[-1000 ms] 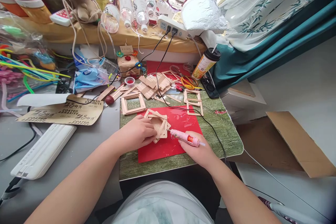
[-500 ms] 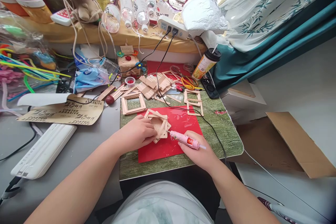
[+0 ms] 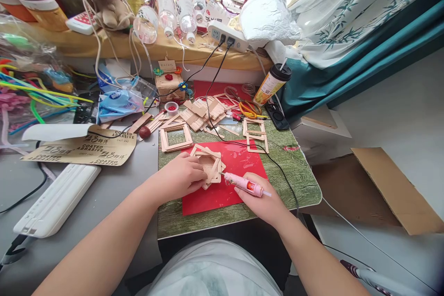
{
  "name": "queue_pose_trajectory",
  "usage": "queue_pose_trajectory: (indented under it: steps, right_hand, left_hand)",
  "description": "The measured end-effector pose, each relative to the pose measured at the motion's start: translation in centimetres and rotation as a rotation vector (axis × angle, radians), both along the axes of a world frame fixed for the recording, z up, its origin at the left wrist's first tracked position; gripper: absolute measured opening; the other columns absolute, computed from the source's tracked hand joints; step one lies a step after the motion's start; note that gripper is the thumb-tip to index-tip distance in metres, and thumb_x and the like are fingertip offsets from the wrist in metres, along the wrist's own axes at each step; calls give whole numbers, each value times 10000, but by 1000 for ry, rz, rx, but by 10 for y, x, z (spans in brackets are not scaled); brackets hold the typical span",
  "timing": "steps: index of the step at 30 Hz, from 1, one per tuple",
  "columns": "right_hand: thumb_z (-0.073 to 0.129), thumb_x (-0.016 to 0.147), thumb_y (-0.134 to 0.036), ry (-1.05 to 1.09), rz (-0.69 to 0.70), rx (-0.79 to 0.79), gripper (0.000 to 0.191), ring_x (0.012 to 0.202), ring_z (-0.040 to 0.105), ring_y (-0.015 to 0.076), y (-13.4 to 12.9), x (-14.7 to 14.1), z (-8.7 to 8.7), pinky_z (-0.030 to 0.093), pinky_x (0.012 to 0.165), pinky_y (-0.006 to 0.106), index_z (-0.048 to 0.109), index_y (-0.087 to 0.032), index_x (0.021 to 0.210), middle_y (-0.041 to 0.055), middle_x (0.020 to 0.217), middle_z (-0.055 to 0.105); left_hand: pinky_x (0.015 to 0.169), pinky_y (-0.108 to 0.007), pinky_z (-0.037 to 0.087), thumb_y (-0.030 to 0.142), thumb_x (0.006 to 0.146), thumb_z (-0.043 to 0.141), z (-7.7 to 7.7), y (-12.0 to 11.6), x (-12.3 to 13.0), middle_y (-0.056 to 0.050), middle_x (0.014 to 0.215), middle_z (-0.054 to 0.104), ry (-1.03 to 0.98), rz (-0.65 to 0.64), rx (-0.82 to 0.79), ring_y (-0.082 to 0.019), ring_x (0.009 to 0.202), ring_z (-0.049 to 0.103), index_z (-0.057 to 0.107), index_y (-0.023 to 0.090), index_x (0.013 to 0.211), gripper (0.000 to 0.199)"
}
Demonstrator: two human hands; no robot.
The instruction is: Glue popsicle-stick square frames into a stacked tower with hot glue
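At lower left, a smooth white bar [image 3: 58, 200] lies on the gray table [image 3: 121, 222]. In the middle, the left hand [image 3: 187, 173], fingers bent, holds a crooked stack of flat wooden stick frames [image 3: 217, 164] on shiny red paper [image 3: 243, 162]. A black cord [image 3: 225, 140] crosses behind. The right hand [image 3: 262, 199] curls its fingers around a pink glue gun [image 3: 244, 183]. A teal curtain [image 3: 305, 84] hangs upper right.

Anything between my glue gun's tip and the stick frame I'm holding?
Nothing visible: the nozzle of the glue gun in your right hand is at or just beside the stick frame, opposite your left hand.
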State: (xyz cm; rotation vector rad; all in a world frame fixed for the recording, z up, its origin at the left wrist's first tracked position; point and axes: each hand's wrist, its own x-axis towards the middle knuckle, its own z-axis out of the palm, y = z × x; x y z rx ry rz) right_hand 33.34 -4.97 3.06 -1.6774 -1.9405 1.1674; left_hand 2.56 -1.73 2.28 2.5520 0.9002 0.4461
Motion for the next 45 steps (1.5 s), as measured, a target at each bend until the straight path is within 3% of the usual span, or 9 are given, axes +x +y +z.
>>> queue_pose_trajectory:
  steps: [15, 28, 31, 33, 35, 38, 41, 45]
  right_hand:
    - [658, 890, -287, -32, 5, -26, 360, 625, 423, 147, 1, -2, 1, 291, 591, 318, 363, -251, 686, -52, 673, 413]
    - [680, 866, -305, -10, -17, -38, 329, 612, 431, 141, 4, 0, -1, 300, 574, 309, 425, -241, 667, -51, 651, 436]
    - [739, 834, -339, 113, -99, -70, 229, 615, 450, 147, 4, 2, -6, 341, 576, 305, 571, -241, 714, -43, 654, 496]
    - [789, 801, -362, 224, -184, -182, 164, 584, 445, 147, 5, 4, -9, 345, 554, 302, 722, -236, 882, -40, 642, 545]
    - [814, 777, -376, 397, -258, -364, 319, 548, 437, 142, 8, 6, -10, 318, 513, 290, 771, -222, 1053, -31, 636, 576]
    - [796, 719, -299, 801, -321, -528, 374, 654, 543, 163, 16, 10, -7, 365, 519, 274, 769, -205, 1080, 40, 828, 681]
    - [754, 657, -201, 1052, -314, -510, 390, 808, 597, 189, 24, 14, -1, 448, 585, 280, 770, -197, 1046, 94, 1036, 707]
    - [757, 647, -149, 1102, -268, -434, 472, 892, 601, 200, 29, 21, 5, 498, 665, 295, 768, -222, 1114, 102, 1152, 700]
  left_hand:
    - [943, -402, 388, 288, 1085, 595, -3, 0, -1, -43, 843, 778, -16, -2, 6, -228, 922, 630, 781, 245, 961, 228]
    - [933, -396, 404, 300, 1085, 586, -4, 1, -2, -44, 839, 770, -21, 0, 6, -225, 911, 637, 791, 257, 985, 233]
    - [925, -394, 415, 321, 1091, 570, -5, 1, -2, -59, 837, 769, -49, 7, 26, -232, 919, 652, 799, 257, 1002, 254]
    - [925, -395, 417, 335, 1096, 559, -6, 1, -1, -67, 837, 768, -51, 6, 37, -237, 915, 651, 799, 254, 1016, 265]
    - [923, -393, 412, 336, 1099, 557, -7, 1, -2, -67, 841, 765, -44, 9, 41, -236, 908, 643, 797, 254, 1014, 267]
    - [911, -388, 403, 330, 1099, 562, -8, 2, -2, -59, 843, 759, -30, 23, 37, -227, 892, 633, 786, 254, 977, 266]
    - [899, -389, 395, 321, 1109, 548, -9, 2, -2, -50, 852, 762, 1, 20, 29, -225, 896, 625, 770, 247, 951, 283]
    - [901, -398, 386, 331, 1126, 523, -9, 3, -2, -41, 879, 769, 39, 14, 18, -227, 910, 616, 760, 242, 954, 306]
